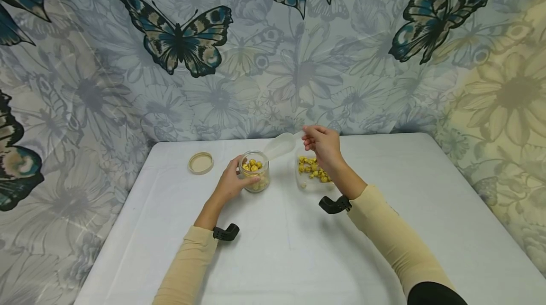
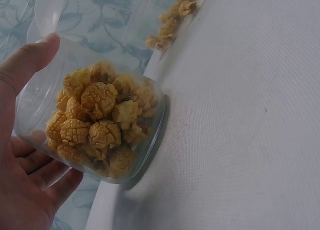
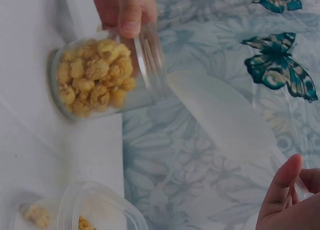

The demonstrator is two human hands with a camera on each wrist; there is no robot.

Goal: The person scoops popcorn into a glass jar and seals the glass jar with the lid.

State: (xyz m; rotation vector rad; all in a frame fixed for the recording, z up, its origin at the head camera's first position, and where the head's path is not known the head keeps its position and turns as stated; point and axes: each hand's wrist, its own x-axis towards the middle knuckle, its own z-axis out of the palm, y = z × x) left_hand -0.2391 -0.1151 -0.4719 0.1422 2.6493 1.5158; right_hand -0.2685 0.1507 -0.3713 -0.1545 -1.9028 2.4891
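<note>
A glass jar [image 1: 256,182] with caramel popcorn [image 2: 95,115] inside stands upright on the table. My left hand [image 1: 233,182] grips the jar's side, thumb at the front and fingers behind. In my right hand [image 1: 323,147] the handle of a translucent white plastic scoop [image 3: 225,117] is pinched. The scoop's tip is at the jar's rim, tilted toward the opening; no popcorn shows on it. Below the right hand sits a clear plastic container [image 1: 302,183] with more popcorn [image 1: 313,168], partly hidden by the hand and wrist.
A round beige-rimmed lid [image 1: 201,163] lies left of the jar. The white cloth-covered table [image 1: 273,248] ends at a butterfly-patterned curtain [image 1: 298,68] just behind. Each wrist carries a black camera mount [image 1: 226,232].
</note>
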